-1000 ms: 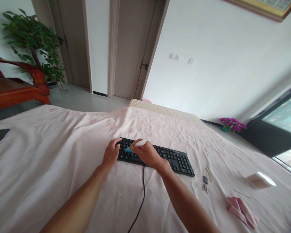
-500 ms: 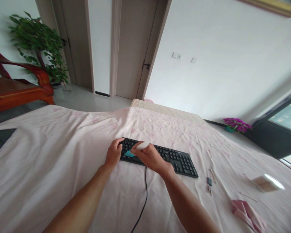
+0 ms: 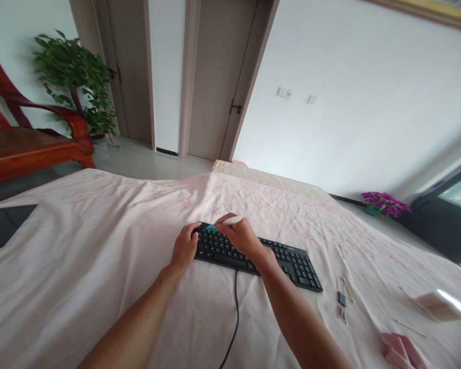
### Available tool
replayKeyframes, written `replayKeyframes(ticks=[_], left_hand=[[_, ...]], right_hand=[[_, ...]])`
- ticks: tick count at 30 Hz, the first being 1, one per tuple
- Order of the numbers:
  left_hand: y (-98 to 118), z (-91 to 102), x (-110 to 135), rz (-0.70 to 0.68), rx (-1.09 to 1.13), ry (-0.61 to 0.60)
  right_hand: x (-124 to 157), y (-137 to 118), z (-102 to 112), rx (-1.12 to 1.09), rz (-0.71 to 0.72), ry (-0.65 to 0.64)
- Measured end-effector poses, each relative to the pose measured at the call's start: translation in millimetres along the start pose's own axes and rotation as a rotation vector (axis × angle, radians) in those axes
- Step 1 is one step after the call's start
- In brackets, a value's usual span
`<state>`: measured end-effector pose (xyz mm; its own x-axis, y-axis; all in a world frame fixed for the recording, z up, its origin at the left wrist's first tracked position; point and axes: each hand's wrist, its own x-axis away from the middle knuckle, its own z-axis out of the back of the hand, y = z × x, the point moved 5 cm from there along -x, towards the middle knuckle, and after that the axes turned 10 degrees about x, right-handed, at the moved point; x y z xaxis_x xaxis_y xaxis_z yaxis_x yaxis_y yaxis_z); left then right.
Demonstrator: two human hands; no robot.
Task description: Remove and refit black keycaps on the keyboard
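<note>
A black keyboard lies on the pink flowered cloth, its cable running toward me. At its left end my left hand grips the edge, thumb and fingers closed on the corner. Pinched in my right hand is a small brush with a white handle and a teal head. The teal head rests on or just above the far-row keys near the left end. My right hand and forearm hide part of the keyboard's middle.
Right of the keyboard lie a small dark piece with pale loops, a thin stick, a pink cloth and a shiny-topped container. A dark flat panel lies at far left. A wooden chair stands beyond.
My right hand has moved the brush from the nearer left keys to the far row. The left hand keeps its hold on the keyboard. The whole view has shifted slightly.
</note>
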<state>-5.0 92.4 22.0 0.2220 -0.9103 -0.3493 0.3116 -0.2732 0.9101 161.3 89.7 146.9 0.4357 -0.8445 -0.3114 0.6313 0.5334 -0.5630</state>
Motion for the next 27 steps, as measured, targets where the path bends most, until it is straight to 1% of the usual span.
replayKeyframes(ticks=[2, 4, 7, 9, 10, 12, 16, 18, 19, 21, 24, 26, 27], left_hand=[[-0.7, -0.6, -0.6, 0.001, 0.006, 0.003], [-1.8, -1.4, -1.1, -0.002, 0.014, 0.008], [-3.6, -2.2, -1.5, -0.004, 0.016, 0.014], [-3.9, -1.9, -1.6, -0.004, 0.014, 0.016], [-3.8, -1.5, -1.5, -0.002, 0.014, 0.017], [-3.1, -0.7, -1.4, 0.004, 0.017, 0.017], [-1.1, 0.0, -1.3, 0.014, 0.013, 0.011], [-0.8, -0.5, -1.5, 0.015, 0.011, 0.005], [-0.9, -0.7, -1.5, 0.015, 0.011, 0.005], [-1.3, -1.0, -1.5, 0.015, 0.013, 0.006], [-1.4, -0.6, -0.9, 0.017, 0.016, 0.007], [-0.5, 0.1, -0.3, 0.016, 0.017, 0.006], [0.1, 0.7, 0.0, 0.017, 0.020, 0.008]], right_hand=[[-7.2, 7.6, -9.2, 0.001, 0.006, -0.001], [-10.0, 15.3, -11.8, 0.120, -0.029, -0.054], [-7.2, 21.2, -0.8, 0.426, -0.134, -0.125], [-4.0, 17.7, 10.4, 0.589, -0.182, -0.119], [-2.8, 13.8, 14.5, 0.629, -0.188, -0.104], [-1.7, 4.4, 16.9, 0.604, -0.165, -0.072], [-3.0, -12.0, 4.8, 0.280, 0.008, -0.039], [-2.5, -13.4, -2.0, 0.200, 0.063, -0.073], [-1.6, -11.6, -4.1, 0.229, 0.055, -0.106], [1.9, -4.4, -3.4, 0.418, -0.016, -0.172], [9.2, 3.3, 8.8, 0.771, -0.125, -0.232], [12.3, 1.4, 18.1, 0.857, -0.148, -0.207], [12.9, -0.9, 21.4, 0.835, -0.155, -0.172]])
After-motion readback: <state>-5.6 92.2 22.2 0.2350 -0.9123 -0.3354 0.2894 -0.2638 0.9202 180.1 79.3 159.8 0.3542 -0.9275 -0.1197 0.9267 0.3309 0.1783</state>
